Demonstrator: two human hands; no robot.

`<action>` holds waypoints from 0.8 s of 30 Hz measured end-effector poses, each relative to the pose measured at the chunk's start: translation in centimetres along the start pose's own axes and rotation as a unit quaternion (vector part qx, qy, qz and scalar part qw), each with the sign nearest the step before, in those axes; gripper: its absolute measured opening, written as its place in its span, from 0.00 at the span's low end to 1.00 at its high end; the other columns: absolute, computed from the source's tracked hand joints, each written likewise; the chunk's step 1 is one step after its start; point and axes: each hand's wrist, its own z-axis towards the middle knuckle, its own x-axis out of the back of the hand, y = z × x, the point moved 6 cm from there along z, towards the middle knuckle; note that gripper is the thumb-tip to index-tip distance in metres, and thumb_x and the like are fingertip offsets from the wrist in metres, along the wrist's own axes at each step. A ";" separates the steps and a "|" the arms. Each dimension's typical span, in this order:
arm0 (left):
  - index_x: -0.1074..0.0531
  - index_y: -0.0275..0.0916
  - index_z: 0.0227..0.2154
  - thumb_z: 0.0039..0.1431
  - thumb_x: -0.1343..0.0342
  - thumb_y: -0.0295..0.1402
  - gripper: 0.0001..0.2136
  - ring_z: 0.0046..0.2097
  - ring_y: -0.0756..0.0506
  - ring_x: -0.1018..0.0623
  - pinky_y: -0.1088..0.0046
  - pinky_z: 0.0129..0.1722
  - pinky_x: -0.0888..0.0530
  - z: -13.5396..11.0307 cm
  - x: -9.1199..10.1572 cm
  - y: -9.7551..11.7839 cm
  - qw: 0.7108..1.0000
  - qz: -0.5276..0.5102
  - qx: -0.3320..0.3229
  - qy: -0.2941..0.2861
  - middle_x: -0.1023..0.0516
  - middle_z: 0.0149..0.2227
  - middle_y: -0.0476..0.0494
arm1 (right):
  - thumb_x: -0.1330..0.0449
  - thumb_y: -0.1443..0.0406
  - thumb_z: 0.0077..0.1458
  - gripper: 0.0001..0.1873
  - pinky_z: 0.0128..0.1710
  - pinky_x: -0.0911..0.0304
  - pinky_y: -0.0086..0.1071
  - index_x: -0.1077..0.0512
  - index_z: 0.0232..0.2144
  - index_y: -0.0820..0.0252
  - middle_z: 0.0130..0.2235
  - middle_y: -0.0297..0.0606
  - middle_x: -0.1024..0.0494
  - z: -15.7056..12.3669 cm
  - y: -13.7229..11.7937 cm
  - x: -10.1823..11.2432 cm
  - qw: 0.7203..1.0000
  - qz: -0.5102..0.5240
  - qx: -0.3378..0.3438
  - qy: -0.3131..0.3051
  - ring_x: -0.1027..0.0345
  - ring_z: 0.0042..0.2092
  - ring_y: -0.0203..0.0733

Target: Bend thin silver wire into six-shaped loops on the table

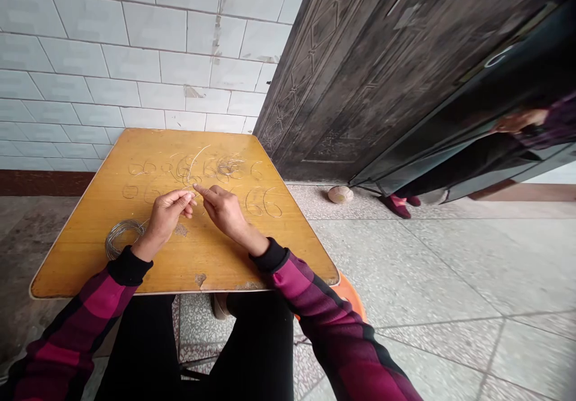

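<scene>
Over the middle of the table, my left hand (167, 214) is closed, thumb and fingers pinching a thin metal wire (192, 164). The wire curves up and away from the fingertips. My right hand (224, 209) meets it from the right, fingers curled in and fingertips closed on the same wire. Beside my left wrist lies a coil of wire (110, 242), partly covered by the sleeve and forearm. Beyond both hands, several bent wire pieces (256, 203), many curled like a figure 6, are spread in rough rows; some are hidden behind my hands.
The yellow wooden table (270, 263) stands against a white tiled wall (117, 35). A dark carved door (342, 77) is to the right, with a ball (340, 194) on the floor. Another person's shoe (396, 206) shows farther right. An orange stool (353, 293) sits by the table's right corner.
</scene>
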 end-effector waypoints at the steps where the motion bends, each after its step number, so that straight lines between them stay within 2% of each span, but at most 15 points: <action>1: 0.22 0.34 0.28 0.51 0.38 0.37 0.09 0.24 0.52 0.28 0.75 0.23 0.30 0.0 0.0 0.0 1.000 -0.002 0.006 -0.002 0.24 0.26 0.45 | 0.51 0.71 0.60 0.21 0.30 0.45 0.29 0.29 0.53 0.58 0.28 0.36 0.32 -0.1 0.0 0.0 1.000 -0.006 0.002 0.003 0.41 0.28 0.35; 9: 0.23 0.35 0.26 0.51 0.39 0.39 0.11 0.26 0.50 0.28 0.74 0.26 0.31 0.0 -0.5 -0.3 0.996 -0.042 0.040 -0.061 0.24 0.26 0.44 | 0.52 0.71 0.61 0.21 0.28 0.45 0.29 0.30 0.53 0.56 0.27 0.35 0.34 -0.8 0.1 -0.2 0.999 -0.013 0.008 0.035 0.42 0.28 0.35; 15: 0.23 0.34 0.25 0.50 0.38 0.44 0.15 0.26 0.50 0.28 0.74 0.27 0.31 0.1 -0.7 -0.2 0.991 -0.065 0.073 -0.094 0.25 0.26 0.43 | 0.52 0.72 0.60 0.21 0.26 0.48 0.28 0.29 0.52 0.57 0.26 0.34 0.35 -0.9 -0.1 -0.4 0.997 -0.044 0.038 0.046 0.44 0.27 0.35; 19: 0.23 0.34 0.24 0.49 0.37 0.43 0.15 0.26 0.51 0.29 0.74 0.27 0.31 0.2 -0.6 -0.4 0.984 -0.086 0.103 -0.116 0.25 0.27 0.43 | 0.53 0.73 0.60 0.22 0.26 0.48 0.28 0.29 0.52 0.55 0.26 0.33 0.36 -1.0 -0.3 -0.3 0.995 -0.066 0.054 0.057 0.45 0.27 0.34; 24: 0.23 0.34 0.24 0.47 0.35 0.42 0.14 0.26 0.51 0.29 0.75 0.27 0.32 0.2 -0.6 -0.6 0.979 -0.103 0.126 -0.124 0.25 0.27 0.44 | 0.53 0.73 0.60 0.22 0.25 0.49 0.29 0.29 0.52 0.59 0.27 0.35 0.35 -1.6 -0.5 -0.4 0.992 -0.084 0.073 0.064 0.45 0.27 0.35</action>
